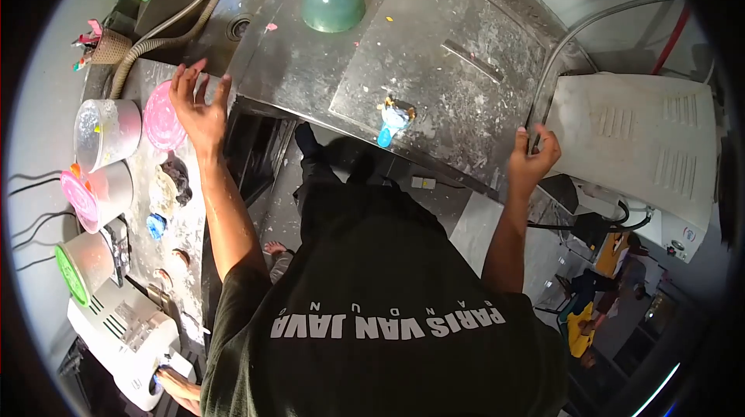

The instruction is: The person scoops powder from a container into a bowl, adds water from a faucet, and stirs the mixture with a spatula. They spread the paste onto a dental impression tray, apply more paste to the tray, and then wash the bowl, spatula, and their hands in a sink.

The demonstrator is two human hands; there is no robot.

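My left hand (200,110) is raised over the left bench, fingers spread and holding nothing. Right beside it lies a round pink lid (164,116). My right hand (535,157) hovers by the right edge of the counter, fingers loosely curled and apart, nothing in them. Between my hands, near the counter's front edge, rests what looks like a dental impression tray (394,118) with a blue handle, coated in white and brownish material. Farther back a translucent green bowl (334,4) sits dome side up. A flat metal strip (472,61) lies on the stained counter (434,21).
Plastic tubs (109,133) with lids line the left wall. Lumps of plaster-like material (164,188) lie nearby. A sink (237,26) with hoses is at back left. A white metal cabinet (632,122) stands right. Another person's hand (178,390) touches a white machine (132,339).
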